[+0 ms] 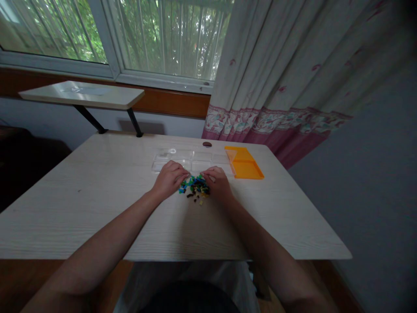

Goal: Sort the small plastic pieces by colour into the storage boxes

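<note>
A small heap of tiny coloured pieces (194, 188), blue, green, yellow and dark, lies on the pale wooden table (107, 191). My left hand (169, 178) rests at the heap's left side with fingers curled inward, fingertips touching the pieces. My right hand (218, 181) sits at the heap's right side, fingers also bent and pinched toward the pieces. What either hand holds, if anything, is too small to make out. Just beyond the hands lies a clear plastic compartment box (185, 160).
An orange lid (244, 162) lies to the right of the clear box. A small dark round spot (207, 144) sits near the table's far edge. A raised white shelf (84, 93) stands at the back left, below the window. Curtains hang at the right.
</note>
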Tool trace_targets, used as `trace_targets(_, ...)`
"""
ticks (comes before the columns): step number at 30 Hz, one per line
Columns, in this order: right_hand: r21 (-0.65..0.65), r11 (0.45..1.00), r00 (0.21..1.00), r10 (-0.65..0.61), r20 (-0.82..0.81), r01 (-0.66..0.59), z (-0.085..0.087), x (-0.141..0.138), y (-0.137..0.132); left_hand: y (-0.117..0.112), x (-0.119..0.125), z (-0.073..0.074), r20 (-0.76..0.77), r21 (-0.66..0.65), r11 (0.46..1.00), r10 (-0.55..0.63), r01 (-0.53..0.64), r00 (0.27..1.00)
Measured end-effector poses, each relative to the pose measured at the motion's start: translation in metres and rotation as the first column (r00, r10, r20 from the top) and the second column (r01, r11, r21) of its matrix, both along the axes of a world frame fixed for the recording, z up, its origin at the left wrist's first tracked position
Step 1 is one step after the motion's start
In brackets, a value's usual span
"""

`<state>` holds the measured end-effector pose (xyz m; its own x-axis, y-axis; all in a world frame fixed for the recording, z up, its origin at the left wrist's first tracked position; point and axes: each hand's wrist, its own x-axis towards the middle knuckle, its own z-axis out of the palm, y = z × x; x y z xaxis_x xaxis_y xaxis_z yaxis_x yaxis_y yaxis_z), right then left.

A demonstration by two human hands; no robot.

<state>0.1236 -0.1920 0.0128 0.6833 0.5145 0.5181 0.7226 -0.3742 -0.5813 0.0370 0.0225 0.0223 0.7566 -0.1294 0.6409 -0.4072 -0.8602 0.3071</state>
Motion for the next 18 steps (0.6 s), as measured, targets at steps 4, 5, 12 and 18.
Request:
trace_targets(4, -0.222, 0.964, 0.983, -0.117, 0.144, 0.148, 0.0, 0.004, -0.008, 0.015, 0.004, -0.001, 0.028, -0.051, 0.992, 0.115, -0.113, 0.993)
trace_targets(5, -0.262, 0.952, 0.979, -0.119, 0.168, 0.16, 0.0, 0.004, -0.009, 0.019, 0.004, -0.001, 0.027, -0.058, 0.988, 0.146, -0.144, 0.989)
trace_targets(12, -0.365, 0.913, 0.965, -0.094, 0.245, 0.182, 0.004, 0.0, -0.007, 0.029, 0.008, -0.006, 0.001, -0.097, 0.945, 0.315, -0.313, 0.949)
trace_targets(18, -0.41, 0.891, 0.96, -0.087, 0.265, 0.194, 0.005, -0.003, -0.001, 0.03, 0.011, -0.012, -0.033, -0.103, 0.925, 0.363, -0.365, 0.931)
